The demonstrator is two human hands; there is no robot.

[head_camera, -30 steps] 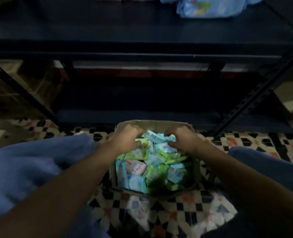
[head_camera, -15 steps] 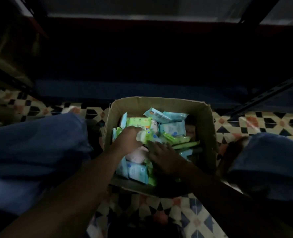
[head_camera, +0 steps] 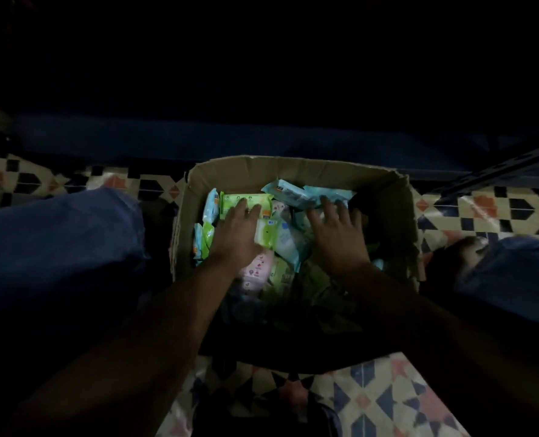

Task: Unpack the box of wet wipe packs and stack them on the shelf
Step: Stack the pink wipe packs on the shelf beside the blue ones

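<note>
An open cardboard box stands on the tiled floor between my knees, filled with several small wet wipe packs in green, light blue and pink. My left hand lies flat on the packs at the left, its fingertips on a green pack. A second green pack lies between my two hands. Fingers spread, my right hand rests on the packs at the right, reaching toward a light blue pack near the far wall. The near part of the box is in shadow.
The shelf's dark lowest board runs along just behind the box. A slotted metal upright slants at the right. My blue-clad knees flank the box on the patterned floor tiles. The view is very dim.
The camera has tilted down, so the upper shelf with its packs has left view. Both hands have moved from the far rim onto the middle of the packs and flattened out.
</note>
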